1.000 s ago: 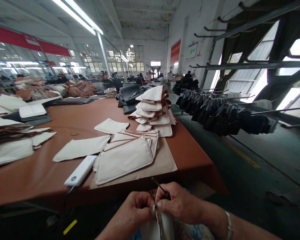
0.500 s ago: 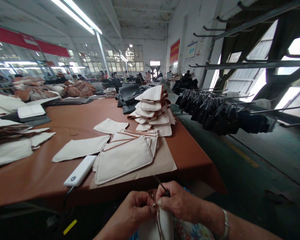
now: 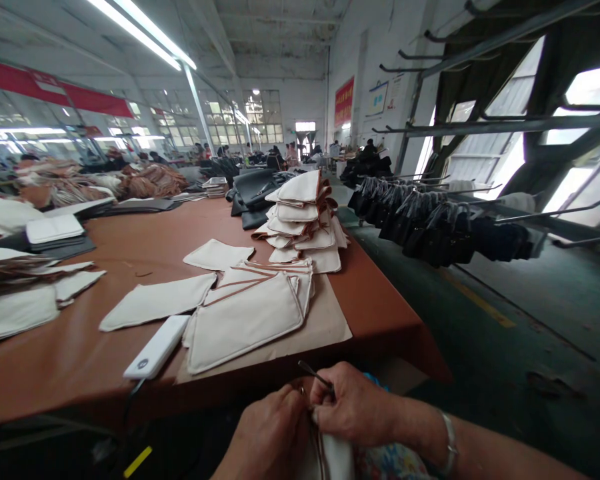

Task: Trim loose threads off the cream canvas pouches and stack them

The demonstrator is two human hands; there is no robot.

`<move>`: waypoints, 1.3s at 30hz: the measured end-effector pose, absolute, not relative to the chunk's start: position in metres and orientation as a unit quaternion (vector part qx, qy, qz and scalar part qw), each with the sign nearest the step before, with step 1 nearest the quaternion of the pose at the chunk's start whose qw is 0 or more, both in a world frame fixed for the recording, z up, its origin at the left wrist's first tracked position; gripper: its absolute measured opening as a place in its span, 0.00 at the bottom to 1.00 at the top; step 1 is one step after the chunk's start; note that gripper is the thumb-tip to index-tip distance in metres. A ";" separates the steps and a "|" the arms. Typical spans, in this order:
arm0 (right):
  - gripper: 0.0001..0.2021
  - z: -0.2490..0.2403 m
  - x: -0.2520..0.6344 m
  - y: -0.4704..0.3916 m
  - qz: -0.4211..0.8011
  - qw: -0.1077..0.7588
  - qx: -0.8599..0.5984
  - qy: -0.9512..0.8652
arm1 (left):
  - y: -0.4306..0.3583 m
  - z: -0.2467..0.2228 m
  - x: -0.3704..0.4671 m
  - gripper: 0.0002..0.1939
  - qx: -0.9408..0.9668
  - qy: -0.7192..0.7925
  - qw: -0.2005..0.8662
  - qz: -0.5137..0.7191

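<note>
A cream fabric piece with a brown-edged seam (image 3: 336,457) lies low in front of me, below the table edge. My left hand (image 3: 275,423) is closed at its top end, with the fingertips mostly turned away. Beside it, my right hand (image 3: 350,403) pinches the same end and also holds a thin dark tool (image 3: 314,373), whose tip points up and left. A small metal ring shows between the two hands. What exactly the fingertips press on is hidden. A bracelet circles my right wrist.
On the brown table (image 3: 130,247) lie flat cream pieces (image 3: 245,323), a white power bank (image 3: 156,348) with a cable, and a tall cream stack (image 3: 300,213). Black bags (image 3: 420,227) hang from a rack at right. People are far back.
My left hand has turned over the piece, its back now covering more of the fingers. The dark tool lies at a lower tilt, further left. The whole view has shifted slightly.
</note>
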State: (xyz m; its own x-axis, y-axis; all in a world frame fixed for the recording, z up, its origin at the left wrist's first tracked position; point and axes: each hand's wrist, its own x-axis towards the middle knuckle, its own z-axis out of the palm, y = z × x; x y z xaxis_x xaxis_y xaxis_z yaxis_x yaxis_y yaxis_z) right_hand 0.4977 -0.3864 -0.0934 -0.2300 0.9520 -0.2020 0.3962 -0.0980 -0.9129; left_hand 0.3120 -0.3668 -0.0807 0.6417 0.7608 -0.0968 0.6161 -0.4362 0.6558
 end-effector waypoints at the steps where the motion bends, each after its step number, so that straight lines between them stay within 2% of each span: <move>1: 0.02 -0.094 0.498 -0.387 0.494 0.287 -0.556 -0.604 | -0.367 -0.081 0.311 0.10 0.838 0.412 0.338 0.115; 7: 0.03 -0.090 0.500 -0.390 0.551 0.327 -0.530 -0.555 | -0.362 -0.073 0.313 0.15 0.694 0.427 0.567 0.122; 11: 0.03 -0.095 0.500 -0.391 0.556 0.348 -0.532 -0.535 | -0.357 -0.081 0.316 0.21 0.635 0.435 0.629 0.112; 19: 0.04 -0.100 0.494 -0.400 0.459 0.401 -0.529 -0.590 | -0.357 -0.087 0.318 0.19 0.617 0.427 0.657 0.071; 25: 0.08 -0.101 0.504 -0.407 0.243 0.465 -0.344 -0.778 | -0.366 -0.088 0.314 0.20 0.482 0.445 0.741 0.142; 29: 0.08 -0.112 0.513 -0.405 0.095 0.437 -0.281 -0.849 | -0.374 -0.092 0.313 0.25 0.383 0.445 0.786 0.195; 34: 0.09 -0.123 0.524 -0.406 -0.027 0.368 -0.244 -0.897 | -0.378 -0.097 0.317 0.27 0.414 0.431 0.780 0.183; 36: 0.11 -0.122 0.526 -0.410 -0.034 0.364 -0.241 -0.899 | -0.379 -0.096 0.316 0.28 0.457 0.431 0.756 0.185; 39: 0.10 -0.113 0.525 -0.416 0.105 0.424 -0.267 -0.859 | -0.378 -0.088 0.313 0.28 0.575 0.421 0.679 0.178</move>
